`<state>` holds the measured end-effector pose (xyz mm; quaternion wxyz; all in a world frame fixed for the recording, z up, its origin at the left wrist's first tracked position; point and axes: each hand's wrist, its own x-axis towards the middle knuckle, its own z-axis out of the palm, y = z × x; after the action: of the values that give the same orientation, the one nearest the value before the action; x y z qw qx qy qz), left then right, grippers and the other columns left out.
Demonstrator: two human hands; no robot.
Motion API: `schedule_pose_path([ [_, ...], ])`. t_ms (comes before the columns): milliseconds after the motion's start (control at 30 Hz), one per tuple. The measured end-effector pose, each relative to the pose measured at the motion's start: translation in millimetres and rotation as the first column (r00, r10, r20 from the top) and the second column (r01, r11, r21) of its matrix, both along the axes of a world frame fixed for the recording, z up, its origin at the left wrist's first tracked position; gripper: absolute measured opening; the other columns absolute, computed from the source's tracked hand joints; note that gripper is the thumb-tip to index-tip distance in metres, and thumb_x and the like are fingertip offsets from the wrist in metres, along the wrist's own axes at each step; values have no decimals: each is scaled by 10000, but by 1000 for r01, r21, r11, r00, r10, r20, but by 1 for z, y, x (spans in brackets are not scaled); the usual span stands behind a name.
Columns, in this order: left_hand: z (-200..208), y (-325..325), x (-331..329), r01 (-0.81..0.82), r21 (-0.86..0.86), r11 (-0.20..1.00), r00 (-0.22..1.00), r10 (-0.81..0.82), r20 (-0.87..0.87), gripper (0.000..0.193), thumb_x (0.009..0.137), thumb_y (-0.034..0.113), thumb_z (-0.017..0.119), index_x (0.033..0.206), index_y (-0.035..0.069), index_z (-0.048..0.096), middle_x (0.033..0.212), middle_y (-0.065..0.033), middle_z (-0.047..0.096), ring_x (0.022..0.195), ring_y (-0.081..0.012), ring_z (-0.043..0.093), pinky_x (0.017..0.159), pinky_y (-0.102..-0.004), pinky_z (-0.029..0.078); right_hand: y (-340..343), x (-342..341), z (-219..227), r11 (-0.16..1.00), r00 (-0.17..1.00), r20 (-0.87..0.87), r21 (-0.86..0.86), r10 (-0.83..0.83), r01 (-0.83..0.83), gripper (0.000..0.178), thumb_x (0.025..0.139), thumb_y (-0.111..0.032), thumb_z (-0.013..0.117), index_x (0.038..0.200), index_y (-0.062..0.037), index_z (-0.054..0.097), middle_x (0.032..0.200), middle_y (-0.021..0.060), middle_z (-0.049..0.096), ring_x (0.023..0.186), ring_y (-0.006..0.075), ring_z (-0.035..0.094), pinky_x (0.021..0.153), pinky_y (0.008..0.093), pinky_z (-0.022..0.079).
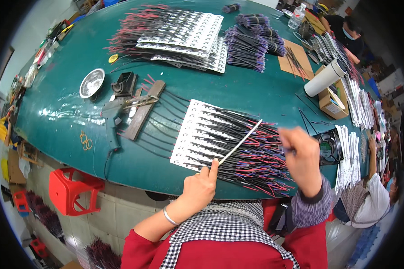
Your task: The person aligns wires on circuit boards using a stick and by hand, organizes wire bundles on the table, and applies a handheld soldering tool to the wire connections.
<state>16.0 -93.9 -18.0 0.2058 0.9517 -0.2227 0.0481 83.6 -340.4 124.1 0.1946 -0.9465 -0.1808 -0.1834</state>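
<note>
My left hand (201, 187) points its index finger at the lower end of a thin pale stick (240, 142), pressing it down; the other fingers are curled. Slantwise under the stick runs a dense row of black wires with red and purple ends (256, 154). These wires spread rightward from a white perforated board (184, 139) lying on the green table (143, 177). Above the wire ends at the right, my right hand (304, 157) is lifted with curled fingers. Motion blurs its fingertips, and whatever they may hold cannot be made out.
A wooden bar (141, 114) and a heat gun-like tool (111, 119) lie left of the board. Beyond are a metal bowl (92, 83), stacked wired boards (202, 36) and wire bundles (247, 47). A white cylinder (325, 77) and small fan (330, 148) stand right.
</note>
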Motion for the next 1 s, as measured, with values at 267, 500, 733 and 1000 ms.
schedule_pose_path([
  [267,3,-28,1,140,75,987,990,-139,-20,751,714,90,606,1386,-187,415,753,-104,555,495,-182,579,412,-330,465,22,235,-85,867,986,163,-484,-45,119,199,733,28,632,931,38,611,941,186,584,945,326,579,707,406,546],
  [500,-8,-56,-2,138,149,979,966,-166,196,620,736,82,567,1220,-298,493,595,-73,497,384,-81,462,289,-290,344,39,295,-148,814,955,295,-561,28,150,120,789,-59,608,890,4,588,895,116,561,893,246,579,637,310,556],
  [733,-3,-77,10,166,130,977,951,-194,241,484,763,43,571,1139,-260,585,540,-21,461,384,-35,414,272,-243,303,30,304,-151,784,935,347,-601,78,157,88,797,-87,595,865,-47,557,859,100,542,840,226,574,555,284,527],
  [1000,-3,-77,11,147,128,981,945,-177,276,471,745,31,566,1135,-228,617,542,2,429,391,-27,391,279,-235,275,26,293,-120,828,932,361,-530,27,182,159,823,-20,534,980,-26,510,897,131,575,876,301,592,706,413,489],
])
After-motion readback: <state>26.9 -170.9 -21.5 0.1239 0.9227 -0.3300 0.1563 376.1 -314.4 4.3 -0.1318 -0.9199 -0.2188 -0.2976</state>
